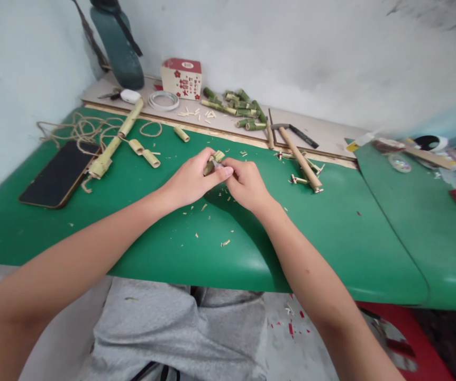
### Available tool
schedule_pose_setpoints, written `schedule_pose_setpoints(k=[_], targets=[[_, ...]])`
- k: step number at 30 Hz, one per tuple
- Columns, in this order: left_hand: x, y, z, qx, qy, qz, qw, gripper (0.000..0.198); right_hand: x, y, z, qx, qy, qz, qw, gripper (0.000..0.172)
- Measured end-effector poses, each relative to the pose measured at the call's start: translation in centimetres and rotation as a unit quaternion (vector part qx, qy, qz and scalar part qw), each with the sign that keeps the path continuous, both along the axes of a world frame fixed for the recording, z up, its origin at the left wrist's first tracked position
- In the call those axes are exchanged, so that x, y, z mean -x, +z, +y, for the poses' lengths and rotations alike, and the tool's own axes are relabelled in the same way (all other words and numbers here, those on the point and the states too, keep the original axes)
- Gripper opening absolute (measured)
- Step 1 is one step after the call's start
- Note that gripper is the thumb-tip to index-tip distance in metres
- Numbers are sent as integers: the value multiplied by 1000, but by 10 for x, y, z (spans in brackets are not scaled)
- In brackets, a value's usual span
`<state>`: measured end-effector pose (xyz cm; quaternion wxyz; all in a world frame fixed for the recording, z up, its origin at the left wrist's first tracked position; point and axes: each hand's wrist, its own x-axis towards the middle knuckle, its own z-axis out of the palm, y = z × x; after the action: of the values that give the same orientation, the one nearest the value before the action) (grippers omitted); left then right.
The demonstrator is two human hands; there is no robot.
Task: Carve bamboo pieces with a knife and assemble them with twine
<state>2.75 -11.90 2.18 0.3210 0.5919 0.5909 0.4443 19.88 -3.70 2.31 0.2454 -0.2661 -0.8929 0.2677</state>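
Note:
A short piece of bamboo (217,156) is gripped in my left hand (190,179), its fingers wrapped round it above the green mat. My right hand (247,185) is closed right beside it, around a small blade (217,165) whose grey edge meets the bamboo; its handle is hidden in my fist. My left thumb reaches over to my right fingers. Thin bamboo shavings (225,243) lie scattered on the green mat (164,248) under and in front of both hands.
On the left lie a phone (59,174), twine (81,129) and a jointed bamboo stick (111,151). Cut green bamboo pieces (246,106), a box (181,79) and a bottle (119,47) stand along the back. A hammer (297,153) rests to the right, over thin bamboo parts (300,180).

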Motion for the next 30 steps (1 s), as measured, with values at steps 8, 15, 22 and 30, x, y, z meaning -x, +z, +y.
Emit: schedule_pose_setpoints(k=[8,15,22,30], targets=[[-1,2,-1,-16,19,16,1000,45,2,1,-2,3,-5,16,1000,32],[0,4,0,-19,22,33,999,49,1,2,-2,9,-11,7,1000,40],[0,2,2,-20,23,30,999,52,3,0,-5,-6,-19,-2,1000,42],[-1,0,5,-17,20,-3,1000,52,7,-3,-8,-21,-56,-4,998,37]])
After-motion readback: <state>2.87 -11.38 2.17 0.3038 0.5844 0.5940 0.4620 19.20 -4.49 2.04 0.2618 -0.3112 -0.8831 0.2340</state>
